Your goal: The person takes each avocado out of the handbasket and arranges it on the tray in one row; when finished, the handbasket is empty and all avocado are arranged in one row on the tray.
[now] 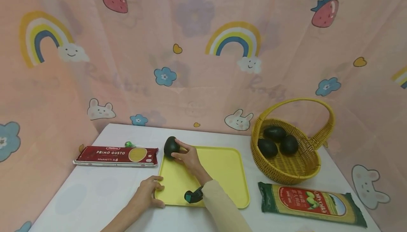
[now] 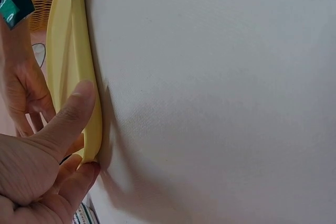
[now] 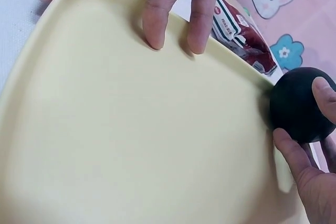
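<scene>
A dark green avocado (image 1: 171,148) is held in my right hand (image 1: 192,159) over the far left corner of the yellow tray (image 1: 222,175). Thumb and fingers pinch it from the side in the right wrist view, where the avocado (image 3: 299,103) overlaps the tray's rim. My left hand (image 1: 145,191) grips the near left corner of the tray. Seen from the left wrist, its thumb (image 2: 79,98) lies along the tray's edge and its fingertips curl round the rim. The tray's inner surface is bare in the right wrist view.
A yellow wicker basket (image 1: 305,173) with a tall handle stands at the right, holding several avocados (image 1: 268,148). In front of it lies a green-ended Olivoila pasta pack (image 1: 311,203). A red spaghetti pack (image 1: 117,156) and a green lollipop (image 1: 128,144) lie left of the tray.
</scene>
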A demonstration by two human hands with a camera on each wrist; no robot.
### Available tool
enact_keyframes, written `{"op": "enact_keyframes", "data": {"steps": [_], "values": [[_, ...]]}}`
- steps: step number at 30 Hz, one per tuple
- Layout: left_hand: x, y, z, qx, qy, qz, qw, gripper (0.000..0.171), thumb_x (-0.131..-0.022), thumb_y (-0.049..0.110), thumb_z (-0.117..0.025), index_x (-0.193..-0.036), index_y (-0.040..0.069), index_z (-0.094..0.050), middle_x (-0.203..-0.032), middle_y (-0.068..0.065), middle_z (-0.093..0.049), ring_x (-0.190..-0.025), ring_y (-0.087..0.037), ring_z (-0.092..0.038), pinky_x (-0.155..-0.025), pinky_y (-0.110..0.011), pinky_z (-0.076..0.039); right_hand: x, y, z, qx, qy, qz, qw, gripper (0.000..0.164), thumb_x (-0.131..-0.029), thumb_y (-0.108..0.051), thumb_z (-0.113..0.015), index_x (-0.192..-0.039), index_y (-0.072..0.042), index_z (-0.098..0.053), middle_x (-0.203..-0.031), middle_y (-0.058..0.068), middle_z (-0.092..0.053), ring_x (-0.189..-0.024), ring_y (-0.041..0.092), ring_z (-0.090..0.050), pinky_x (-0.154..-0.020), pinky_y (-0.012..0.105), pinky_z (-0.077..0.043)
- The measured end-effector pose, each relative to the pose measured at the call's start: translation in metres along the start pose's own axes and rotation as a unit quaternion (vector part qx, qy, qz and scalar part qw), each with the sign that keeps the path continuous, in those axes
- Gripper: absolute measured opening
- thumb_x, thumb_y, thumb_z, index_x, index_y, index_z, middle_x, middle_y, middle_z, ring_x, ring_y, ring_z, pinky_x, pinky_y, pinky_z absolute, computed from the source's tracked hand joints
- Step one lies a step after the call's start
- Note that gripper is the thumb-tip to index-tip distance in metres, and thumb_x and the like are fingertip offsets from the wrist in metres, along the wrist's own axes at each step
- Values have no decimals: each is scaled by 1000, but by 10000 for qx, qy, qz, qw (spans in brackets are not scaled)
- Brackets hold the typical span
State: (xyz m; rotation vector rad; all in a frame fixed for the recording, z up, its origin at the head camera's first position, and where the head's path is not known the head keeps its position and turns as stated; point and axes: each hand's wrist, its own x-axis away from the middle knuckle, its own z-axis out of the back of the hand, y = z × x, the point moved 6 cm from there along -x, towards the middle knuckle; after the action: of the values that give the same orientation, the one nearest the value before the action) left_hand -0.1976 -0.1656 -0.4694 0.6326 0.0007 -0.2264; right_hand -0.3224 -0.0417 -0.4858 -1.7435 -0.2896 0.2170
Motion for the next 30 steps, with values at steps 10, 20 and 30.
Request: {"op": "enact_keyframes", "data": {"steps": [10,20,30], "values": [[0,0,1,-32,15,-70,10000,46,-49,12,-92,-87,-4,-73,-110,-19,-64,-105,-42,-59,-93,-54,-47,0,1,1,-39,101,63,9999,51,-83,12,-65,-132,2,-54,-134,32,-47,-106,39,-62,-80,41,-56],[1,2,0,-93,159,-379,9991,47,-48,15,-92,-87,-4,-73,-109,-18,-64,-100,-40,-61,-88,-51,-50,-2,3,0,-133,218,120,9996,52,-81,13,-66,-131,3,-55,-132,29,-50,-99,31,-65,-78,40,-58],[0,2,1,-98,10,-76,9999,48,-48,14,-92,-88,-5,-73,-111,-17,-63,-105,-41,-59,-92,-52,-48,0,0,2,-22,114,175,9998,54,-82,14,-65,-133,3,-52,-128,29,-54,-102,32,-65,-78,39,-58]]}}
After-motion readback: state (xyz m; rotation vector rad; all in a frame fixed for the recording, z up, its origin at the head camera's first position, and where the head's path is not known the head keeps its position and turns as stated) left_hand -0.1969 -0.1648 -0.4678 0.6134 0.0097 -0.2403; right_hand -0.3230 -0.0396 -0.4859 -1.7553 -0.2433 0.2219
